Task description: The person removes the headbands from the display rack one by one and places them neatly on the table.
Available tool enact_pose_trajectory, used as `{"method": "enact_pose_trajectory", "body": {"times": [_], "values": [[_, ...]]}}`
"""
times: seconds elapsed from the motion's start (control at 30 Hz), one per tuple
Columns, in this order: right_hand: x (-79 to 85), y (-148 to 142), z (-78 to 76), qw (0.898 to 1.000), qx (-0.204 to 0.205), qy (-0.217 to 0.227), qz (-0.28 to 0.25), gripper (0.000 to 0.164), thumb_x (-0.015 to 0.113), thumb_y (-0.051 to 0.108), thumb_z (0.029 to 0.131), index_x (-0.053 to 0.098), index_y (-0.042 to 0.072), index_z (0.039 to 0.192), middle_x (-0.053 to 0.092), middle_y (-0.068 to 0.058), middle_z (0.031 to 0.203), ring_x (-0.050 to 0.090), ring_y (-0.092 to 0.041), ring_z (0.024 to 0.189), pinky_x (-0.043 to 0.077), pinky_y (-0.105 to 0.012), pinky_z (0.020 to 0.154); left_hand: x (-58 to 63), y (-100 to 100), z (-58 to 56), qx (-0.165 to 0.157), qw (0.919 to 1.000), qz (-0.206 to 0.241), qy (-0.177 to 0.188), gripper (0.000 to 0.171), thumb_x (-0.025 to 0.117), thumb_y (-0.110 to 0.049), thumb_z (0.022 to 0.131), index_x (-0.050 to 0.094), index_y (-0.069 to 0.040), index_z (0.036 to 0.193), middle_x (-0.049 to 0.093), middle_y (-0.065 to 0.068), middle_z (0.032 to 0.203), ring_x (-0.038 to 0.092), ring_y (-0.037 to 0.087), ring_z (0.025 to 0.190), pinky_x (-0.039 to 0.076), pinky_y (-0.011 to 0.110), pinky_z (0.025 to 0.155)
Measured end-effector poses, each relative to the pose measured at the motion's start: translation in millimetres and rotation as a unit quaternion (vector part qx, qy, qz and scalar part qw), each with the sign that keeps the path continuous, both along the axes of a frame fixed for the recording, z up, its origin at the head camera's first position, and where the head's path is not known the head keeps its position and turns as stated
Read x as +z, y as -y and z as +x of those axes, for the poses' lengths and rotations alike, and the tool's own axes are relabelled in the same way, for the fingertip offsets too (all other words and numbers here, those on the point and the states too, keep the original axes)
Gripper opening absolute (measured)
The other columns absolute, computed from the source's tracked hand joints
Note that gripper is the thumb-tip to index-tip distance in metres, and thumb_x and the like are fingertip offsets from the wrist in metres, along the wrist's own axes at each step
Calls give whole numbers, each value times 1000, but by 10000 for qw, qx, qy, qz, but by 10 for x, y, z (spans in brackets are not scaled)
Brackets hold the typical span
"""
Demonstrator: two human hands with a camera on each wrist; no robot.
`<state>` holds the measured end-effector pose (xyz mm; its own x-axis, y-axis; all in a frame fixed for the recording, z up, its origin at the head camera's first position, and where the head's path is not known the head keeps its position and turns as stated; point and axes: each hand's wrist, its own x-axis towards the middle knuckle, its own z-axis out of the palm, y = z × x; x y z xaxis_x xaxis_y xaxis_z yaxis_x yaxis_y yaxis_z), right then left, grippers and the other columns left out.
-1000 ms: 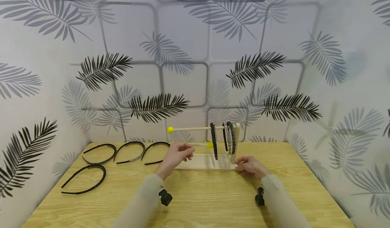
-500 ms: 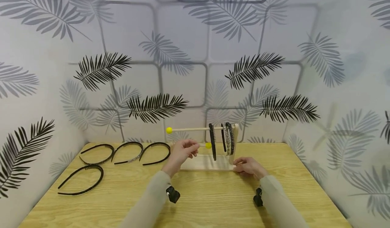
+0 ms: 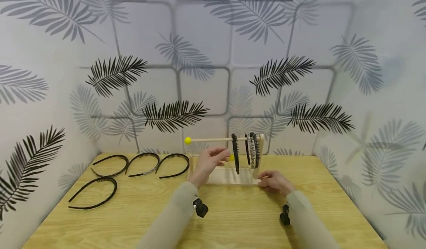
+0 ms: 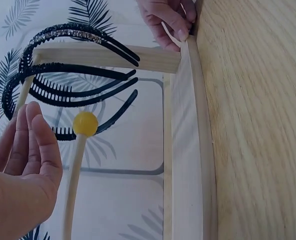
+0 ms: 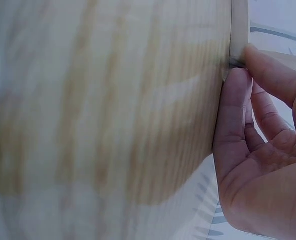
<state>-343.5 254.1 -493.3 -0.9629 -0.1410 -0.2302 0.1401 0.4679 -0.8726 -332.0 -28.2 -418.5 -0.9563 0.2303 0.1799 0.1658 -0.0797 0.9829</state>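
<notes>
Moved rightward: left hand (image 3: pixel 210 163), fingers extended together, near the closest hung headband (image 3: pixel 235 153), right of frame centre — a careless brush, I judge, could unseat it — right hand (image 3: pixel 274 180), farther right, pinching the wooden stand (image 3: pixel 233 176).

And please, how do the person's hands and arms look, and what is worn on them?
The left hand and right hand are bare, without gloves or visible rings. Both arms have long, plain, pale sleeves. A small, boxy black device sits at the left wrist, and a similar black unit at the right. No cables are visible.
</notes>
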Motion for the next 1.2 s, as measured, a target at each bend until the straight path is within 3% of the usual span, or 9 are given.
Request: {"method": "enact_pose_trajectory", "body": {"times": [0.1, 0.23, 0.37, 0.63, 0.83, 1.07, 1.2], "values": [[13, -8, 2, 10000, -27, 19, -24, 32, 67, 6, 91, 60, -3, 120, 66, -10, 103, 64, -11, 80, 56, -29, 72, 32, -64, -10, -30, 10000, 13, -28, 36, 71, -29, 91, 69, -9, 121, 72, 11, 112, 70, 27, 99, 56, 42, 89], [16, -18, 15, 10000, 37, -19, 31, 33, 67, 7, 91, 59, -4, 121, 66, -12, 105, 64, -12, 81, 56, -31, 74, 60, -145, -18, 20, 10000, 89, -3, 37, 72, -28, 91, 69, -7, 121, 73, 12, 112, 71, 26, 99, 56, 40, 89], [-2, -8, 34, 10000, 41, -32, 68, 34, 69, 8, 90, 60, -4, 120, 66, -12, 103, 64, -12, 81, 56, -31, 73, 41, -222, -21, 78, 9997, 242, 23, 39, 72, -24, 91, 67, -2, 123, 70, 16, 117, 71, 19, 96, 53, 46, 95], [26, 56, -2, 10000, -38, 19, 18, 32, 68, 7, 91, 60, -3, 120, 66, -11, 102, 64, -12, 80, 56, -30, 72, 59, -283, -29, 155, 9978, 638, 134, 40, 71, -20, 92, 65, 0, 125, 70, 20, 116, 69, 32, 106, 53, 44, 96], [22, 42, 6, 9999, -57, -50, 77, 32, 68, 7, 90, 60, -4, 119, 67, -12, 103, 64, -11, 80, 57, -30, 73, 76, -366, -8, -16, 9990, 452, 17, 30, 72, -22, 91, 71, -7, 117, 72, 20, 110, 72, 23, 100, 56, 35, 90], [22, 22, 27, 9998, -98, -69, 135, 32, 69, 9, 90, 61, -3, 119, 68, -12, 103, 64, -11, 80, 56, -30, 72, 35, -399, -7, -385, 9988, 286, -78, 24, 65, -16, 95, 70, -3, 115, 72, 18, 109, 73, 18, 92, 55, 43, 91], [19, 30, 19, 9999, -80, -64, 116, 32, 69, 9, 90, 60, -3, 119, 67, -12, 103, 64, -11, 80, 56, -30, 72, 17, -350, -4, -402, 9990, 172, -73, 24, 63, -14, 97, 68, -3, 117, 70, 22, 114, 72, 19, 94, 56, 39, 89]]}}
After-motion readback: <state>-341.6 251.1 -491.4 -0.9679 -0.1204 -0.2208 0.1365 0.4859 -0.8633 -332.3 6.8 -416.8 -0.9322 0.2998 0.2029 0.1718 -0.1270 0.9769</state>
